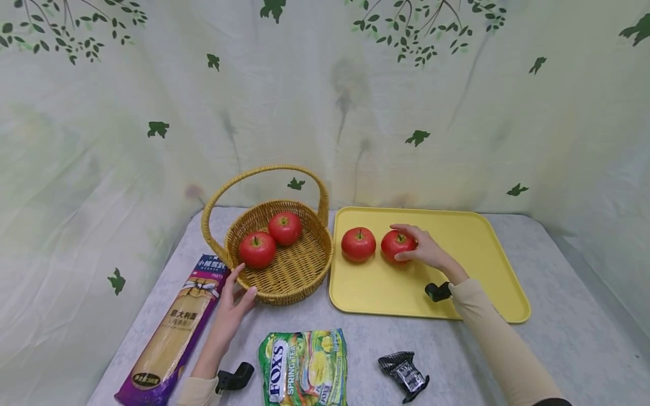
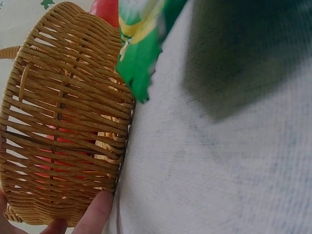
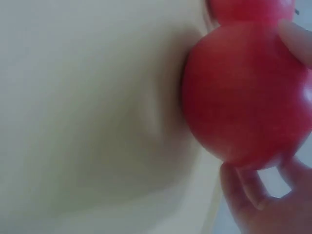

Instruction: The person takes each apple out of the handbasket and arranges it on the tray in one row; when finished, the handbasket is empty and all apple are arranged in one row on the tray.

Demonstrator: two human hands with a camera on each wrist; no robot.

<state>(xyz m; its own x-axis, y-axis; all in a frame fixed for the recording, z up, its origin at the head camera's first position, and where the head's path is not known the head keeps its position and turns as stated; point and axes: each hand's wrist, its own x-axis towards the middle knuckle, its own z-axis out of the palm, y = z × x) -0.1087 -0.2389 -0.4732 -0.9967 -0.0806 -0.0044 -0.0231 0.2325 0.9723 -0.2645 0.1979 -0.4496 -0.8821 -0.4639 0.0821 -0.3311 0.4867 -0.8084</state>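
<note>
Green FOX'S candy bag (image 1: 304,366) is closest, lying on the desk (image 1: 363,332) in front of the wicker basket (image 1: 291,294), with a pasta pack (image 1: 175,332) to the basket's left and a black wrapped packet (image 1: 404,375) out front to its right. Left hand (image 1: 229,310) is spread loosely against the basket's near-left rim, two red apples (image 1: 257,250) inside. Over on the yellow tray (image 1: 457,231) just right of the basket, the right hand (image 1: 429,250) has thumb and fingers around the gripped apple (image 1: 396,244), with a spare apple (image 1: 358,245) sitting between that one and the basket.
</note>
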